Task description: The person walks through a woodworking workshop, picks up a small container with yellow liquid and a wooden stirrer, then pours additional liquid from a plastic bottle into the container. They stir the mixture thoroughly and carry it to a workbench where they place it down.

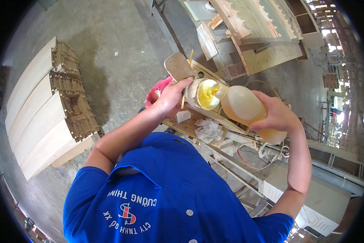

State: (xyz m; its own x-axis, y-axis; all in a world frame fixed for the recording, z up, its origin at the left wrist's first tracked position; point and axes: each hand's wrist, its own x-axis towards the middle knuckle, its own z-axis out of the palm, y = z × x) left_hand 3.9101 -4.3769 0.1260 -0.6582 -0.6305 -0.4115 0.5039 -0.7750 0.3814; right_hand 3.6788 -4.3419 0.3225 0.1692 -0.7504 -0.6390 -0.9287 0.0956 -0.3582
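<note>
My left hand (171,97) is wrapped round a pale, crusted cup (195,90) with yellow liquid (208,94) inside. A flat, rounded, tan piece (178,67) rises beside that hand's fingers; its kind is unclear. Past the cup runs a thin yellow stick (191,56), its middle hidden. My right hand (277,115) grips a translucent plastic bottle (246,106) of amber liquid, tilted with its neck at the cup's mouth. Yellow liquid shows between neck and cup. Behind my left wrist sits a pink and white thing (157,90), partly covered.
Below the cup is a wooden-topped bench (194,121) with crumpled white paper (209,130) on it. Coiled hoses (267,152) hang at its right, near a grey metal box (325,198). Stacked curved wooden panels (40,117) stand on the floor at left. Scalloped wooden boards (246,24) lie at the far right.
</note>
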